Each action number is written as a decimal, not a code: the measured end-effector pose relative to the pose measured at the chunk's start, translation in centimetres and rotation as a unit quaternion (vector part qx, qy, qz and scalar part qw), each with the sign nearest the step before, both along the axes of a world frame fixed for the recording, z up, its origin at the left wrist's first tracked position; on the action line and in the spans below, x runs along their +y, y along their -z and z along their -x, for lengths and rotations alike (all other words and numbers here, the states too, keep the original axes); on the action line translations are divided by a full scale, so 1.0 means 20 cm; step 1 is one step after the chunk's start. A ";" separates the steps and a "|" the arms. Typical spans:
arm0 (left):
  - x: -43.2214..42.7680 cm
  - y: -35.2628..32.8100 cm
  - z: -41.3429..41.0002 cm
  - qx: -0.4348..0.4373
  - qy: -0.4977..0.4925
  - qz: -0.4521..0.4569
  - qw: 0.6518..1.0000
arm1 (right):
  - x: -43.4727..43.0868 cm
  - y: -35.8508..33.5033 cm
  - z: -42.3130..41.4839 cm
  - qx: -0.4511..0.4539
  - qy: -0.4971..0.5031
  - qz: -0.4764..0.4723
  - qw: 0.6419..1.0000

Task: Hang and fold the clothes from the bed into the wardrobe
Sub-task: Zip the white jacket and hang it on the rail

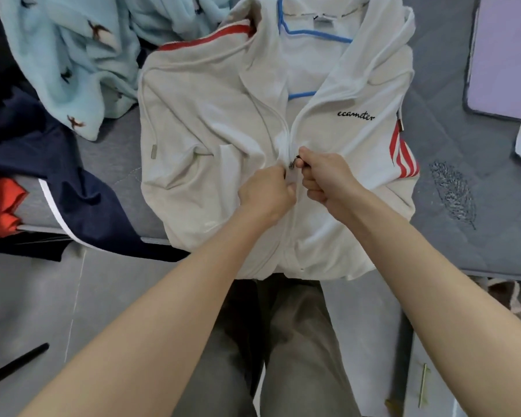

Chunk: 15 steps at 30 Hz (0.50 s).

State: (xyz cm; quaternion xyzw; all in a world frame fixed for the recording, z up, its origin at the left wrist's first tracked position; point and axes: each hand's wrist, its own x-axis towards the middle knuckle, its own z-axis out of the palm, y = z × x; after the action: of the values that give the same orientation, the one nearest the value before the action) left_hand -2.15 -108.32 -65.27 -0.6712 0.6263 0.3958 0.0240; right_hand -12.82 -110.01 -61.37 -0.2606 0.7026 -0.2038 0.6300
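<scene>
A person stands at the near edge of a grey quilted bed (451, 236), working the zip of a white zip hoodie (211, 121) that lies front-up across the mattress with its hem hanging over the near edge. A blue hanger (316, 34) is already threaded inside the open collar at the far end. The right hand (328, 179) pinches the zipper pull (294, 162) between thumb and forefinger, the other fingers curled under. The left hand (265, 191), fingers curled, grips the front fabric just beside the zip and touches the right.

The hoodie looks light, soft and limp. It will likely sag and bunch unless held taut below the slider, and it is best lifted by the hanger's hook or the shoulders.

Black script on the right chest reads roughly "ecamster", though the middle letters are unclear. A grey neck label (322, 23) is too small to read. Red stripes mark both sleeves.

To the far left lies a pale blue fleece (73, 55). A navy garment (73, 191) trails off the left edge.
</scene>
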 end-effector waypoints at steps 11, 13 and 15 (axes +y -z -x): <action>-0.20 0.06 -0.02 -0.040 0.045 -0.217 0.974 | -0.69 -0.14 0.07 -0.085 0.106 0.070 0.988; -0.26 0.05 -0.01 -0.052 0.070 -0.243 0.966 | -0.78 -0.13 0.09 -0.078 0.068 0.069 0.992; -0.35 0.03 0.01 -0.072 0.103 -0.222 0.967 | -0.84 -0.11 0.11 -0.064 0.015 0.065 0.996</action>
State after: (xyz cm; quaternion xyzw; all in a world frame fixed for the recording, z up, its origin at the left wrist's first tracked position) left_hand -2.26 -115.36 -65.81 -0.6078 0.5850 0.4707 0.2583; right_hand -15.12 -126.77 -59.16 -0.2766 0.6501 -0.2745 0.6524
